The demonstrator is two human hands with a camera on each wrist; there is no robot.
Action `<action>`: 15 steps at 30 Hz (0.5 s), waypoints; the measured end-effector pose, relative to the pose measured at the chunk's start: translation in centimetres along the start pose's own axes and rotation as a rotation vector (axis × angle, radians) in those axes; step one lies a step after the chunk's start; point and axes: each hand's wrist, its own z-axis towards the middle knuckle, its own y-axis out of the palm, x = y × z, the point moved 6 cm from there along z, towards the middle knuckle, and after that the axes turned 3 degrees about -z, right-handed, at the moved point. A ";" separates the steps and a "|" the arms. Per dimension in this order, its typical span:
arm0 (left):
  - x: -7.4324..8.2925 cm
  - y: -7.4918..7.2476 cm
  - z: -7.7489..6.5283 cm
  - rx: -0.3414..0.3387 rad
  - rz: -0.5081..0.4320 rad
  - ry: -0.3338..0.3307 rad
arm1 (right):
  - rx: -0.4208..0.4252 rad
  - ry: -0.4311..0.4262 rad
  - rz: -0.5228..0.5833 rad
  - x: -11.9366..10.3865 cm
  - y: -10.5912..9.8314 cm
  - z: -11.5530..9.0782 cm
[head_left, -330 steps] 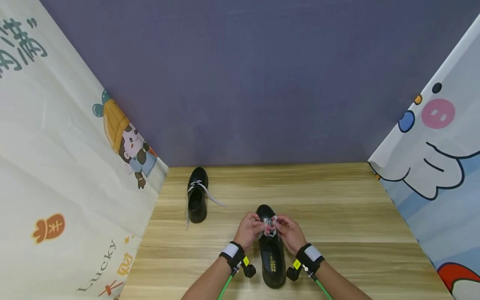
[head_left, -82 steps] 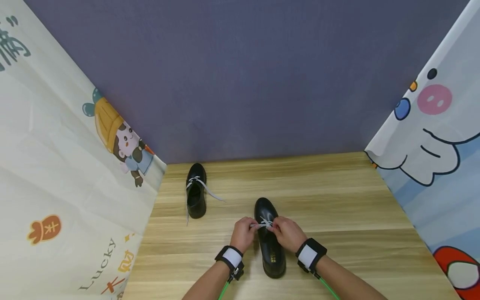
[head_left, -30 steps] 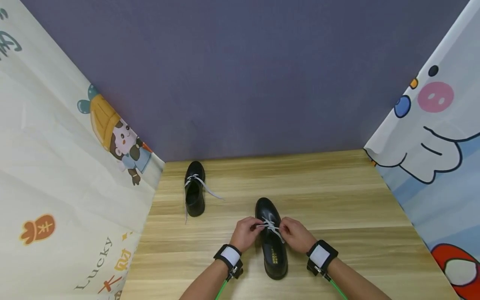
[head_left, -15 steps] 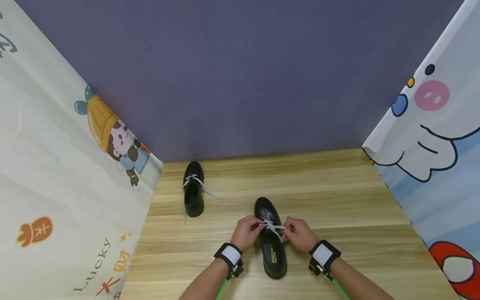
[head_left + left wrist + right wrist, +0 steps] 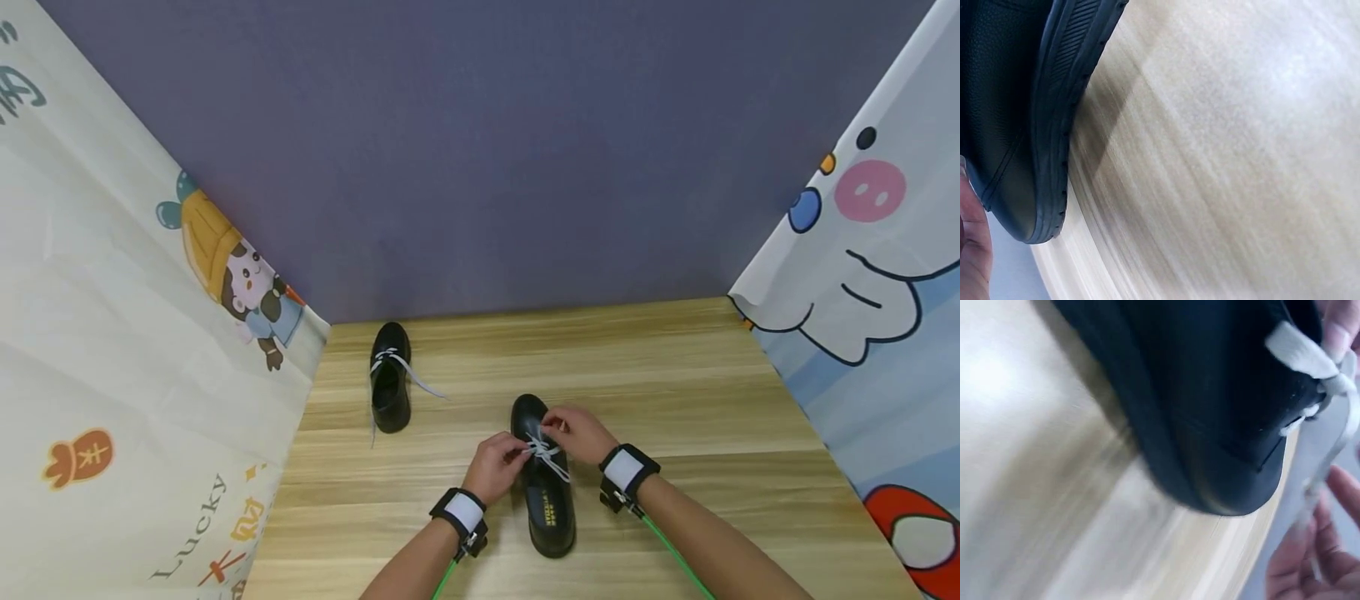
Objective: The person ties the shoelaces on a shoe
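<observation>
A black leather shoe (image 5: 551,537) stands on the wooden surface, toe pointing away. Its pale laces (image 5: 543,452) are knotted over the tongue, with strands trailing over the right side. At the knot's left, my left hand (image 5: 492,468) pinches a lace. My right hand (image 5: 581,434) is just behind the toe on the right, pinching a strand. In the right wrist view that lace (image 5: 1338,440) runs from the knot down to my right fingers (image 5: 1310,559), with left fingertips (image 5: 1338,331) at the knot. The left wrist view shows the shoe's side (image 5: 1004,112) and part of a hand.
A second black shoe (image 5: 392,408) stands at the back left, its pale laces hanging loose to both sides. A grey-blue panel (image 5: 525,167) rises behind the wooden surface (image 5: 675,375). Printed white curtains flank it on the left (image 5: 97,333) and right (image 5: 892,333).
My right hand has let the strand on the shoe's right side lie and moved forward and left toward the toe. The left hand stays at the knot. Earlier, both hands worked closer together over the laces.
</observation>
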 end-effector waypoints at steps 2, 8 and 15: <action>0.0 0.1 0.0 -0.007 0.000 0.006 | -0.074 0.020 -0.026 -0.5 0.6 0.8; 0.1 0.4 0.2 -0.031 0.003 0.012 | -0.136 0.083 -0.014 -0.9 1.8 1.8; 0.0 0.2 0.2 -0.031 0.036 0.002 | -0.029 0.093 0.089 -0.1 2.0 2.7</action>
